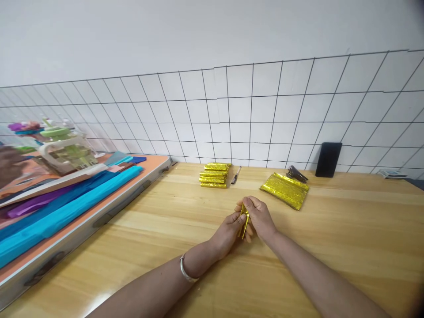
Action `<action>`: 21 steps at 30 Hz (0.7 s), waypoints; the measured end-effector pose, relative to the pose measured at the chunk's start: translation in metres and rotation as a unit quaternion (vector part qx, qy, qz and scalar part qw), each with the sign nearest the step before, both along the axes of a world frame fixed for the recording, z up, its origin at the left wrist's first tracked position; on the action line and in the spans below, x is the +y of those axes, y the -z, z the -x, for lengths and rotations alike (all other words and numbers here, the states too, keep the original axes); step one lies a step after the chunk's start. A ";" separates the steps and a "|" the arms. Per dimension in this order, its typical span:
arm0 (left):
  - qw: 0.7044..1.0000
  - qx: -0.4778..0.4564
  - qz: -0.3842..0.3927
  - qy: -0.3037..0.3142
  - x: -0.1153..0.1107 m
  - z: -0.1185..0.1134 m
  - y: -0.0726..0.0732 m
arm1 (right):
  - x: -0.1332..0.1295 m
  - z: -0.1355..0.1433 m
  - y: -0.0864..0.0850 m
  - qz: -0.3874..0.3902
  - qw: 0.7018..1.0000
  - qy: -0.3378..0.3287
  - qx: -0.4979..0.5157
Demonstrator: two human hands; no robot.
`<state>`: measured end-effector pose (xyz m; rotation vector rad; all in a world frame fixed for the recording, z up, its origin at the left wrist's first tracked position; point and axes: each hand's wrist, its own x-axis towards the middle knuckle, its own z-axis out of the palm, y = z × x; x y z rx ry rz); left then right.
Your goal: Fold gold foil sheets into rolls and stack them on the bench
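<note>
Apparently midway, left hand (228, 232) and right hand (261, 217) pinch gold foil (244, 229); strips (213, 179) at their eleven o'clock look done, wider sheets (285, 191) at two untouched.

The strip (245, 224) is glossy, probably foil; the tabletop (179, 229) smooth wood.

The left hand (228, 232) and right hand (261, 216) have a foil strip (244, 228) between them, over the table (165, 229). Behind them, a bit left, is a foil pile (213, 179), with a pen (236, 176) just right of it. Farther right lies a foil packet (285, 191), then a stapler (297, 174) behind it. A phone (329, 160) stands by the wall (265, 106), right of the stapler. Far left, paper (82, 206) and a jug (71, 152) sit on a big board (154, 163).
</note>
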<state>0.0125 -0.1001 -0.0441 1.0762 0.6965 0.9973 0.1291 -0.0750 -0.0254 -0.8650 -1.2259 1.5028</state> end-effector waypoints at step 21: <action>0.991 0.091 -0.004 -0.098 -0.010 -0.004 -0.004 | -0.010 0.009 -0.006 -0.062 0.996 0.056 0.010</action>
